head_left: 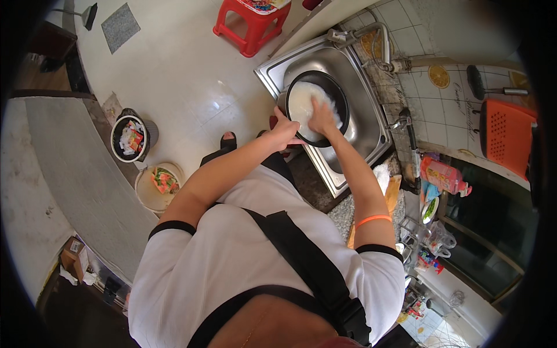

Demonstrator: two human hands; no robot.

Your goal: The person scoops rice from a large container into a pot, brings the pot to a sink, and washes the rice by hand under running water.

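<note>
A round black pot [343, 99] rests in the steel sink, tilted slightly, holding white rice in cloudy water [307, 95]. My left hand [282, 130] grips its near left rim, thumb toward the inside and fingers around the outer wall. Inside the pot, my right hand [322, 119] reaches down into the rice, fingers apart and their tips partly hidden in the white liquid. An orange band [373, 219] circles my right forearm.
The steel sink [364, 136] has a curved faucet [386, 43] at its far right. A red stool [250, 26] stands beyond. On the floor at left are a trash bin [152, 134] and a bucket with scraps [151, 200]. A pink bottle [444, 175] stands at right.
</note>
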